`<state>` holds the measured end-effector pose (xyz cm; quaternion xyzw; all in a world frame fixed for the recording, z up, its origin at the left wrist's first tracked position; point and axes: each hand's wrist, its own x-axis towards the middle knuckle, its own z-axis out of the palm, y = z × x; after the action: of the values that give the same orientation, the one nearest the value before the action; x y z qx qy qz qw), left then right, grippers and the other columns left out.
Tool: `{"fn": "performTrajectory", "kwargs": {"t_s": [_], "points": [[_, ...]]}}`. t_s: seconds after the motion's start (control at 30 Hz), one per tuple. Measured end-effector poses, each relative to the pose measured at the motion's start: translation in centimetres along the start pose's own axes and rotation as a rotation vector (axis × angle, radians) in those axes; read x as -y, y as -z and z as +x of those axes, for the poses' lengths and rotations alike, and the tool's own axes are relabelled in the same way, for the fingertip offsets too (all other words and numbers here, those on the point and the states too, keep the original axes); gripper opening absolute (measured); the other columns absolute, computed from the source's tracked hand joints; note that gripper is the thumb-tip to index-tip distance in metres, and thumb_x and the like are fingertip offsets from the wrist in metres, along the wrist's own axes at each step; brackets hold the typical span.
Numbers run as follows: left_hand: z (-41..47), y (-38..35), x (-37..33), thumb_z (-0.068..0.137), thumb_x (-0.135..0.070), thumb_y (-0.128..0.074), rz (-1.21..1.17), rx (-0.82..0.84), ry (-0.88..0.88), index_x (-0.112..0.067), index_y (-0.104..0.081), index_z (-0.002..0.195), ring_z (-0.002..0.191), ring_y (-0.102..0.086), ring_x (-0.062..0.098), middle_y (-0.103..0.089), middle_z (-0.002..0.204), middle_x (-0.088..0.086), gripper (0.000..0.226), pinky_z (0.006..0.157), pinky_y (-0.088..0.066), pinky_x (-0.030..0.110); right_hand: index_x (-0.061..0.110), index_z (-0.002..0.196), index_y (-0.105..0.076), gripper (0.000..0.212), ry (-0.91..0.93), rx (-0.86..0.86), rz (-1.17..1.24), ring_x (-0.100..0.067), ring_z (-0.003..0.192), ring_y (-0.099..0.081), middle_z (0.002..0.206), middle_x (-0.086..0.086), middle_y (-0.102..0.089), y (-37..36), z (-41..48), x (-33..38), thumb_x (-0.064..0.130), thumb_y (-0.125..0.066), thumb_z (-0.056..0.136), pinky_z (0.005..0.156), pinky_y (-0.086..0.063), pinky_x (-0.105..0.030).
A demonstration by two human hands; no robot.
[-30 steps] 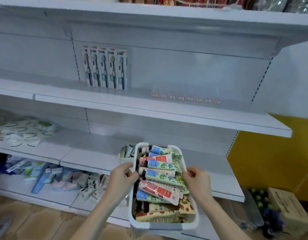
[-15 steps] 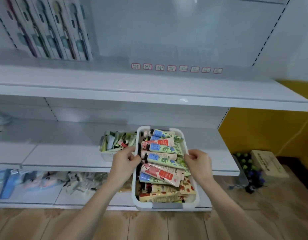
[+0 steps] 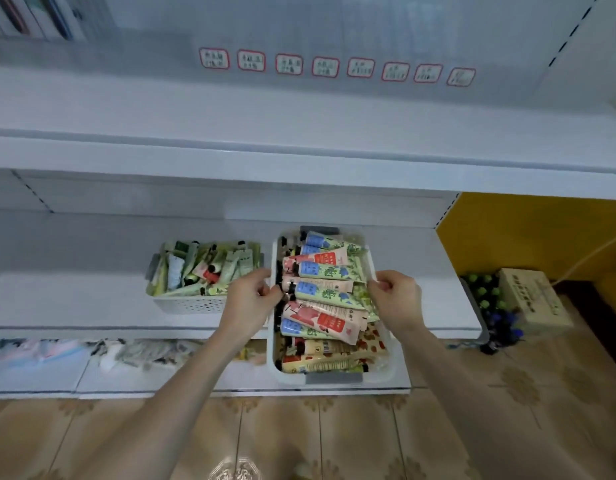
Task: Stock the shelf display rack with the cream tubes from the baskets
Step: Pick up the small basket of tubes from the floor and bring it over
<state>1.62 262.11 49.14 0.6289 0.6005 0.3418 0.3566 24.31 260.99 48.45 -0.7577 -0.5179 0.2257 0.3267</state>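
A white basket (image 3: 334, 378) full of several cream tubes (image 3: 320, 292) with blue, red and green prints hangs in front of the middle shelf (image 3: 92, 292), partly over its front edge. My left hand (image 3: 251, 299) grips the basket's left rim. My right hand (image 3: 396, 299) grips its right rim. A second white basket (image 3: 192, 304) with several greenish tubes stands on the same shelf, just to the left. The upper shelf (image 3: 299, 112) is bare, with a row of red-framed labels (image 3: 337, 67) on its back panel.
Toothbrush packs (image 3: 40, 15) stand at the upper shelf's far left. Mixed packets (image 3: 92, 351) lie on the bottom shelf. To the right, by a yellow wall, are a wooden box (image 3: 531, 299) and a crate of dark items (image 3: 486, 306). Tiled floor lies below.
The view has dropped and moved closer to the shelves. Both hands keep hold of the basket, which now sits nearer the middle shelf beside the other basket.
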Motion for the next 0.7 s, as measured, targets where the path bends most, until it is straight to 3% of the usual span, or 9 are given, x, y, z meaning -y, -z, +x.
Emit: {"fn": "performTrajectory", "kwargs": {"t_s": [0.1,0.27,0.37,0.57,0.7], "points": [[1.8,-1.8,1.6,0.085,0.002,-0.058,0.021,-0.002,-0.005,0.004,-0.06,0.118,0.044,-0.042,0.006,-0.051,0.053,0.003,0.033,0.048,-0.035,0.01,-0.01,0.065,-0.049,0.024,0.0,0.007,-0.012,-0.021,0.059,-0.04,0.062,-0.024,-0.048,-1.2,2.0,-1.6,0.006,-0.054,0.083,0.052,-0.025,-0.029],[4.8,-4.6,4.6,0.086,0.002,-0.059,0.058,0.003,-0.009,0.009,-0.06,0.115,0.045,-0.046,0.005,-0.049,0.052,-0.002,0.03,0.051,-0.035,0.006,-0.006,0.062,-0.046,0.026,-0.014,0.023,-0.045,-0.021,0.059,-0.038,0.06,-0.018,-0.044,-4.1,5.0,-4.2,0.006,-0.054,0.083,0.051,-0.023,-0.03],[6.4,-6.1,6.4,0.086,0.001,-0.058,0.07,0.005,-0.003,0.009,-0.06,0.112,0.047,-0.044,0.012,-0.05,0.051,0.0,0.027,0.05,-0.034,0.014,-0.012,0.069,-0.053,0.023,-0.032,0.026,-0.049,-0.022,0.061,-0.041,0.065,-0.024,-0.052,-6.0,6.8,-5.6,0.006,-0.054,0.083,0.054,-0.027,-0.03],[9.3,-8.4,8.8,0.087,0.002,-0.057,0.061,0.022,-0.021,-0.003,-0.061,0.1,0.047,-0.041,0.019,-0.05,0.053,0.011,0.014,0.056,-0.037,0.03,0.014,0.054,-0.025,0.042,-0.003,0.01,-0.072,-0.013,0.05,-0.022,0.051,-0.001,-0.025,-8.4,9.4,-7.4,0.002,-0.053,0.083,0.049,-0.016,-0.029],[11.1,-9.8,9.9,0.089,0.0,-0.057,0.08,0.049,-0.032,0.006,-0.06,0.112,0.047,-0.044,0.019,-0.051,0.053,0.008,0.025,0.058,-0.039,0.029,0.01,0.054,-0.035,0.035,-0.021,0.012,-0.09,-0.014,0.05,-0.027,0.053,-0.002,-0.032,-9.2,11.0,-8.5,0.005,-0.051,0.085,0.05,-0.02,-0.03]]}}
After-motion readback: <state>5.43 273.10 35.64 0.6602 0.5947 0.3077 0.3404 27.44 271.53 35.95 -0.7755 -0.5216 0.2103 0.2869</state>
